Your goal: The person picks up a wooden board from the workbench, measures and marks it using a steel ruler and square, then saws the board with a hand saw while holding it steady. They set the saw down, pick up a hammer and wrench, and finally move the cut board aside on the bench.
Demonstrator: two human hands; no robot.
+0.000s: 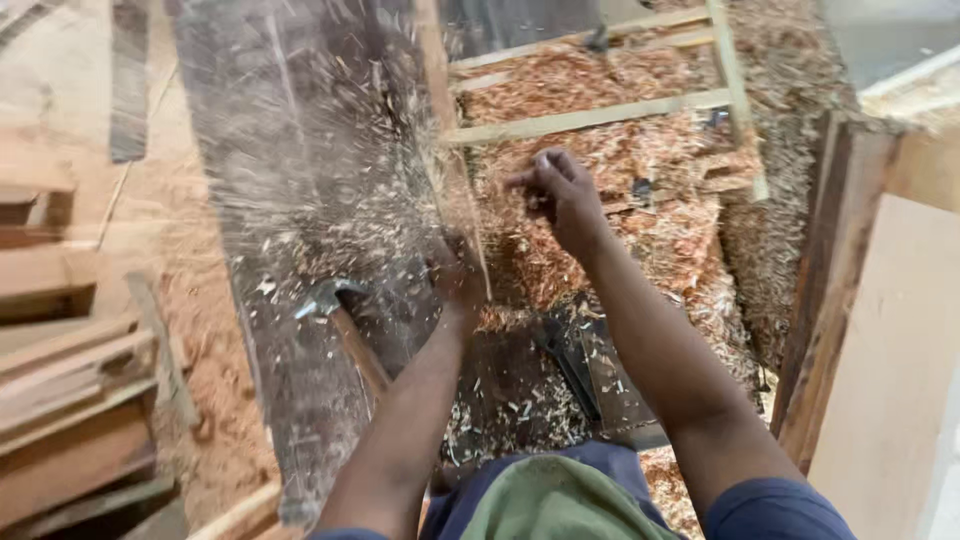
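A dark, worn, rough-grained bench (300, 150) runs away from the person, its surface littered with pale wood chips (340, 220), many of them blurred in mid-air. Beside it lies a deep bed of reddish-orange shavings (590, 260), curly and fibrous, heaped up under a frame of thin, pale, square-edged wooden slats (590, 118).

The left hand (455, 275) sits at the bench's edge, where the dark wood meets the shavings. Its fingers are curled in and look closed round a thin pale strip of wood (470, 215) that rises away from the knuckles; flying chips blur the grip, so how tightly it holds cannot be told.

The right hand (560, 190) hovers over the shavings, just below the nearest slat. Its fingers (525, 180) are bent loosely, half closed, with the tips pointing toward the pale strip; whether they pinch anything cannot be told.

Near the left wrist, a hammer (335, 310) with a grey metal head and a brown wooden handle lies on the bench. Flat, smooth boards (890, 360) stand well apart from the right hand's fingers.
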